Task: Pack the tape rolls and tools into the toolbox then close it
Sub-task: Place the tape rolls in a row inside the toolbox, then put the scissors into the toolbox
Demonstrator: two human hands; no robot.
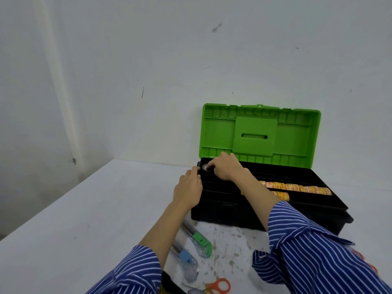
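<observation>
Black toolbox [222, 211] open, orange tape rolls [297, 188] in its tray

The upright green lid [259, 134] blocks the toolbox [265, 213] from behind; above, its tray lies open.

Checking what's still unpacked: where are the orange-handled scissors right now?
In the head view, the orange-handled scissors lie on the table at the bottom edge, between the two sleeves, below the green-capped tool.
</observation>
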